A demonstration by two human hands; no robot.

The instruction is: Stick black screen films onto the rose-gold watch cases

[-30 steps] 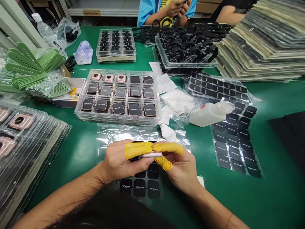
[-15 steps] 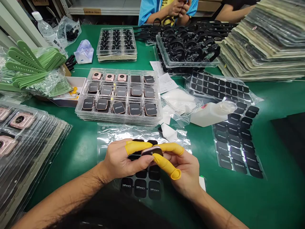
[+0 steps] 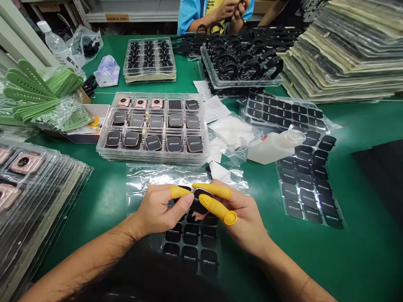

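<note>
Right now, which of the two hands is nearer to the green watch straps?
Left. The left hand, on the left edge of the smartwatch, is right of the green watch straps; the right hand, on its right side, is farther right.

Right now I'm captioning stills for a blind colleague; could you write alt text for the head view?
The left hand and right hand, both wearing yellow finger cots, hold a black-faced smartwatch above a sheet of black HiFuture labels. On the green table beyond stands a clear tray of smartwatches, between green watch straps and a white bottle.
</note>
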